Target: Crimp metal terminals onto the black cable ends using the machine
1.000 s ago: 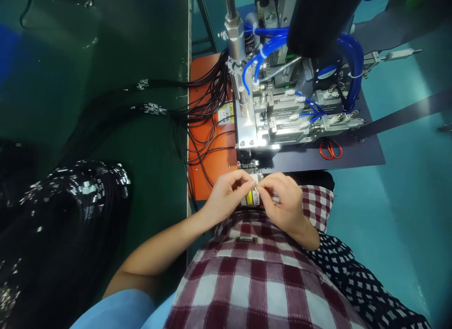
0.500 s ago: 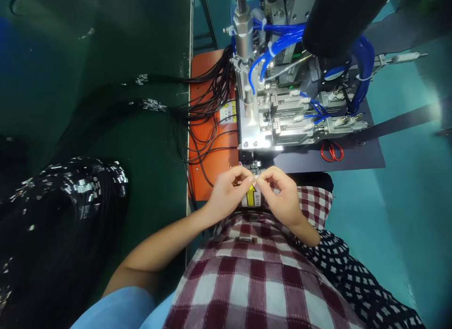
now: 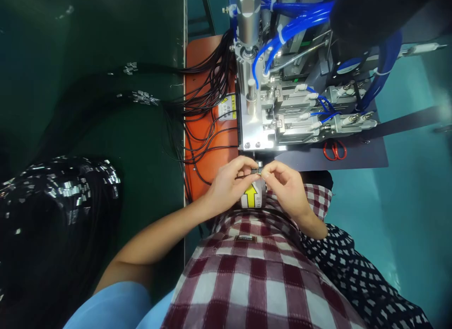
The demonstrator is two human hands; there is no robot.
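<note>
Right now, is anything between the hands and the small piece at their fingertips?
Nothing visible: the left hand and right hand meet at the small piece, pinching it. The yellow-arrow label shows lower in the view, not between them.

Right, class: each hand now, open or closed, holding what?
Left hand: closed, thumb and fingers pinching what looks like a thin black cable.
Right hand: closed, fingertips pinched at the cable's end; exactly what they grip is too small to tell.
</note>
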